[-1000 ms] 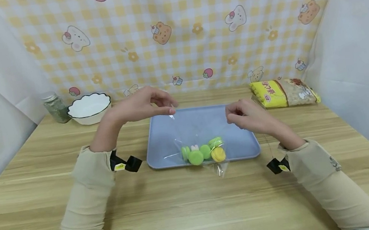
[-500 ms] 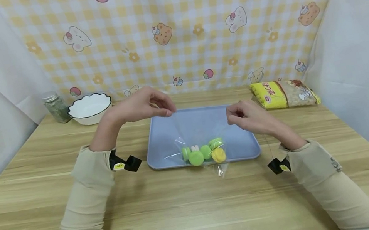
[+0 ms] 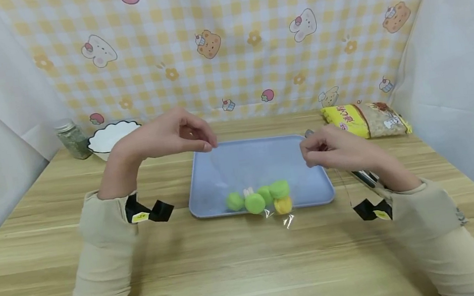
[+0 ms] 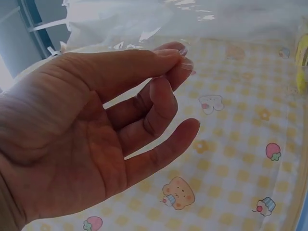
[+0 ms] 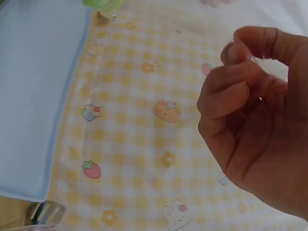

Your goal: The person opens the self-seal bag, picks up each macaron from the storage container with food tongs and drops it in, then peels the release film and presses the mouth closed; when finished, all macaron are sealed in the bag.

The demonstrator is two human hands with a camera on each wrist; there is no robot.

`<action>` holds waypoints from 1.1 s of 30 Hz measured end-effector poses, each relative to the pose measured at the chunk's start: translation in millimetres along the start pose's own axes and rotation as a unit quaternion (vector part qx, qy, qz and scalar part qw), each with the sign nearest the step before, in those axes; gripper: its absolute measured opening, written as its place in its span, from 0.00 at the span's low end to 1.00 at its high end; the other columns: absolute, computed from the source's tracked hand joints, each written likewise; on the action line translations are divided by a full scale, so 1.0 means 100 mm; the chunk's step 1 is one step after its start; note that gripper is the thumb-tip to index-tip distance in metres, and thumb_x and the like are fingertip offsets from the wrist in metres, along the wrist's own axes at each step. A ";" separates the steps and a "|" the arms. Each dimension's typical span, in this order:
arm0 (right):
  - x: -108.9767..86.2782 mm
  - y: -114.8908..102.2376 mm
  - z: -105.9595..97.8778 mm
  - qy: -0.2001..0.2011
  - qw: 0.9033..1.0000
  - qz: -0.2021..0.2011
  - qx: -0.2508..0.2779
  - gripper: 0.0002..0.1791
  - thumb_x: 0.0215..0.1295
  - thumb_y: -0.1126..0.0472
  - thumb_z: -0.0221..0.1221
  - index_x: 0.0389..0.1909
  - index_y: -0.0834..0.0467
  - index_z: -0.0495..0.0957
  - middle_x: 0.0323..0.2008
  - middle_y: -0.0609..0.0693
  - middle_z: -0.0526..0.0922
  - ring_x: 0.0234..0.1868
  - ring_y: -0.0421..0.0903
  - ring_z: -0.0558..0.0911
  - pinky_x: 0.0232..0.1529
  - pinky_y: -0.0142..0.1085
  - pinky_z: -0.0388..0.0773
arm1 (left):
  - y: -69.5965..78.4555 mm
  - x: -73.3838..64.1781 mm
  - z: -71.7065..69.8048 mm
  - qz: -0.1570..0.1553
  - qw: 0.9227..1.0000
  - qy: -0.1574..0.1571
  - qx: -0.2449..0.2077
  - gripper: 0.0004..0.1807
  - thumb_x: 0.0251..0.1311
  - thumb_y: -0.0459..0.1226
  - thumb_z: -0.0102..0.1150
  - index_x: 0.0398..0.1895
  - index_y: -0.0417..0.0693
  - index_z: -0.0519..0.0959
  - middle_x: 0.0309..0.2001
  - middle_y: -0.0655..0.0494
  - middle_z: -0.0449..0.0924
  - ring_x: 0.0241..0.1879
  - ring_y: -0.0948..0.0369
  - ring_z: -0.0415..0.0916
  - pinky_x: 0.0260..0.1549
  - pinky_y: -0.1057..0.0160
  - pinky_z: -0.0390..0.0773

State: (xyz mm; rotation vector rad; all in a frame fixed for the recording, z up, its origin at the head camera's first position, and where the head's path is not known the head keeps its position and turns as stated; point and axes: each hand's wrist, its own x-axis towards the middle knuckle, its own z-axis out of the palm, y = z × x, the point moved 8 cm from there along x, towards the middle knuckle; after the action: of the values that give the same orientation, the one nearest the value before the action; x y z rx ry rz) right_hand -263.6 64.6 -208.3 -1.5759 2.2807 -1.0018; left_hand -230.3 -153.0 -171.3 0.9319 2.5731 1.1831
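Observation:
A clear plastic bag hangs over the front of the blue tray. Inside its bottom lie several macarons: green ones, a yellow one and a partly hidden whitish one. My left hand pinches the bag's upper left edge between thumb and forefinger. In the left wrist view, clear film shows at those fingertips, and the other fingers are loosely bent. On the opposite side, my right hand pinches the bag's upper right edge with curled fingers. The film there is barely visible.
Back left stand a jar with a metal lid and a white scalloped bowl. A yellow food packet lies back right. Partly behind the right hand is a slender dark and silvery object. A checked cloth hangs behind.
My hands have drawn apart, the left going left and the right going right. The macarons have shifted within the bag. More of the slender object shows beside the right wrist.

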 end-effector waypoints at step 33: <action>-0.04 -0.04 -0.12 0.050 0.992 0.026 -0.109 0.08 0.67 0.65 0.54 0.31 0.56 0.81 0.21 0.42 0.75 0.20 0.40 0.74 0.20 0.32 0.73 | -0.14 0.10 0.05 -0.055 0.994 0.021 0.091 0.05 0.62 0.32 0.56 0.38 0.41 0.81 0.33 0.53 0.81 0.33 0.59 0.77 0.38 0.59 0.75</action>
State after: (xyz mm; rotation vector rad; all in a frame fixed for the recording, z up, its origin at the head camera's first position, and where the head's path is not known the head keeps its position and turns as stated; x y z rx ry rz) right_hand -264.6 72.7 -197.4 -1.5683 2.5615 -0.8607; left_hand -242.8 -151.2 -183.6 0.7943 2.7629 0.9642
